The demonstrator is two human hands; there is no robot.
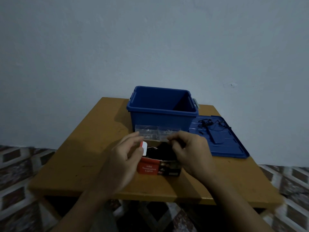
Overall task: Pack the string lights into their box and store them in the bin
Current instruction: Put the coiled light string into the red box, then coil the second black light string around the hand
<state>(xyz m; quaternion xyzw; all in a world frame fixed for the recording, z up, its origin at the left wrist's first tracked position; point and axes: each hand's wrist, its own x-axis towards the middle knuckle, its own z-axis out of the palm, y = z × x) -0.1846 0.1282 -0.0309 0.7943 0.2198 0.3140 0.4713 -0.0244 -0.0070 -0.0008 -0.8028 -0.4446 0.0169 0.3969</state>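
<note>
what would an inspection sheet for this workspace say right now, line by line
surface: wooden table, carrying bin, lid and box
job's things: blue bin open, nothing visible inside; blue lid flat to its right; red LED lights box open in front, white flap up; clear plastic tray between box and bin
clutter: nothing seen
grips: left hand relaxed by the flap, contact unclear; right hand seems to pinch the tray's near edge
cables: black string lights loose on the lid; dark contents in the box, unclear
surroundings: pale wall, patterned floor tiles
</note>
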